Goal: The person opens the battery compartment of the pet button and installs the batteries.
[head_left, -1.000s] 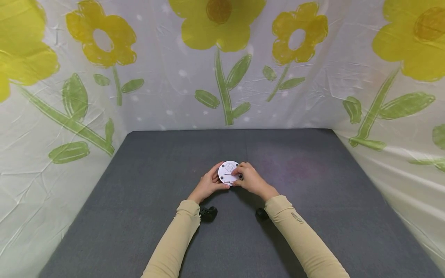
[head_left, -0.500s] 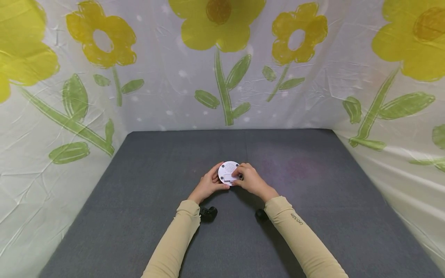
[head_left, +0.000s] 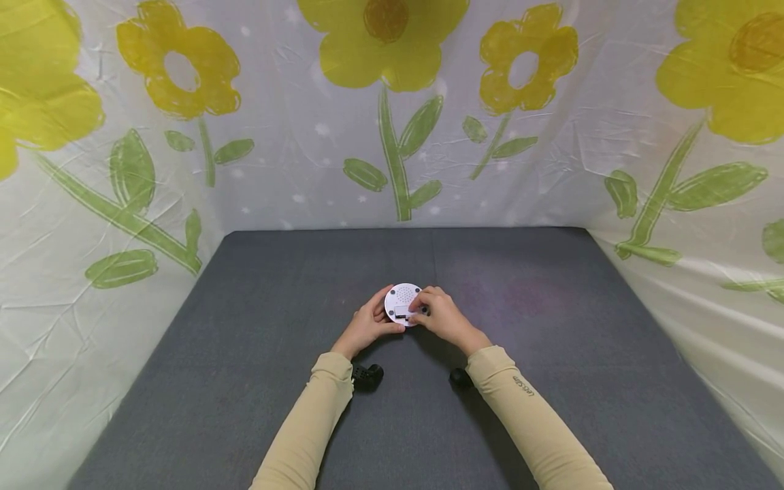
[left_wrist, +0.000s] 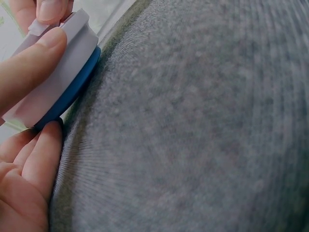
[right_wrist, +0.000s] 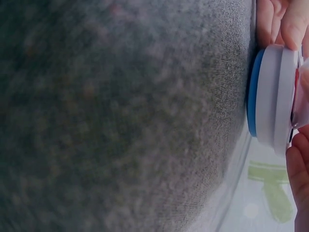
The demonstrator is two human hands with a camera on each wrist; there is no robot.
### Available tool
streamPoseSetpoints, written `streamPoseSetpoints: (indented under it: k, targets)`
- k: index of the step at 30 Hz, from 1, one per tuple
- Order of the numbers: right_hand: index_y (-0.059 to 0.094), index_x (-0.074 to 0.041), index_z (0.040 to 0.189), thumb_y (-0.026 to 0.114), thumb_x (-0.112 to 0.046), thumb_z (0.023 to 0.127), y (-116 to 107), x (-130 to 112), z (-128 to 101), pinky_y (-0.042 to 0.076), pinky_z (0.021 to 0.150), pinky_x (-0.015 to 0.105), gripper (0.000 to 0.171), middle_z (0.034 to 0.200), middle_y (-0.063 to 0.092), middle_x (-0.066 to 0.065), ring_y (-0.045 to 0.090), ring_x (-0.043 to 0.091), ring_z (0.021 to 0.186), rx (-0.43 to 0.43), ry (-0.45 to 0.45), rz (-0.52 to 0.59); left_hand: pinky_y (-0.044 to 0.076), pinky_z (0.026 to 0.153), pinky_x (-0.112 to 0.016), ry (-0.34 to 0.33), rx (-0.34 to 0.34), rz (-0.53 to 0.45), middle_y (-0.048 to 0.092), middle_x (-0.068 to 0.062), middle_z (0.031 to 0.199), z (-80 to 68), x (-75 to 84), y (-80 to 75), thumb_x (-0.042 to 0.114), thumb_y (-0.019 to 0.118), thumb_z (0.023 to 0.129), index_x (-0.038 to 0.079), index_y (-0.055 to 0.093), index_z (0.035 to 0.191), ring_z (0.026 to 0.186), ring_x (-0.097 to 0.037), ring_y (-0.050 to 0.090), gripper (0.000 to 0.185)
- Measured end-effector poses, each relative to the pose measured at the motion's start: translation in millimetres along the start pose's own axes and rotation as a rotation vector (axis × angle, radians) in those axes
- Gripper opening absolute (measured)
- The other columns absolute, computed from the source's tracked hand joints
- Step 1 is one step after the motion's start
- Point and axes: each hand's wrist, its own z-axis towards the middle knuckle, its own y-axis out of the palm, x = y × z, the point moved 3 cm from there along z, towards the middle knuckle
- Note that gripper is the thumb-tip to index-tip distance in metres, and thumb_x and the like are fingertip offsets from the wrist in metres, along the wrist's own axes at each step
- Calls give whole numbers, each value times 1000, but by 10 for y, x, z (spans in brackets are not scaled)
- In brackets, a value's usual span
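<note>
- White plastic round device (head_left: 402, 304), blue-rimmed on its far face, sits tilted up between my hands at the centre of the frame, just above the grey felt tabletop (head_left: 245, 381).
- My left hand (head_left: 367, 325) curls round its left edge, thumb along the white side wall and fingers behind the blue rim.
- My right hand (head_left: 442, 316) pinches at the small rectangular cover (head_left: 402, 312) on the lower back face. Against a second ago a dark slot shows beside the cover, so I judge it has started to slide; the hands themselves have barely shifted.
- That suggests the cover is coming free, though I cannot tell how far it has opened.
- Two small black pieces lie on the tabletop under my wrists, one (head_left: 367, 376) lower left of centre, one (head_left: 459, 378) lower right.
- Flower-print sheeting (head_left: 392, 122) fills the upper frame and both sides.
- Nothing blocks the hands; only my own fingertips hide the cover's right end.
</note>
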Motion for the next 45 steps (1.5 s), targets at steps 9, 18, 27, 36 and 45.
streamPoseSetpoints:
  k: [9,18,27,36,45]
  targets:
    - [69,-10,76,79,-9,72,7,-6,-8,43,79,38,11,90,58,4,50,21,90,-19,-35,-21,42,93,-30,-28,-34,15,28,-21,145,-65,168,28,-8,71,77,2,14,148,127,-26,37,92]
    - [74,-8,78,79,-8,72,6,-20,-15,44,80,38,7,92,59,6,51,23,91,-6,-92,-54,43,92,-28,-24,8,12,31,-16,145,20,-53,-15,-4,75,74,10,18,149,127,-22,39,94]
    - [68,-5,89,80,-13,73,-11,0,-17,41,83,40,21,98,57,9,48,26,95,33,18,-38,44,91,-28,-4,19,32,36,-15,143,15,-65,-13,-3,75,74,7,20,148,124,-20,43,93]
    - [50,4,127,79,-22,75,18,63,-3,40,94,42,65,122,53,19,49,31,113,-26,306,-34,43,92,-30,6,-16,21,31,-18,144,-16,36,-2,-6,73,75,4,18,148,127,-24,39,92]
    - [54,7,118,81,-18,72,28,52,45,48,76,37,58,102,58,16,56,25,88,-12,362,-8,43,91,-29,17,-10,49,31,-19,144,21,-46,-25,-5,74,74,6,19,148,126,-25,39,93]
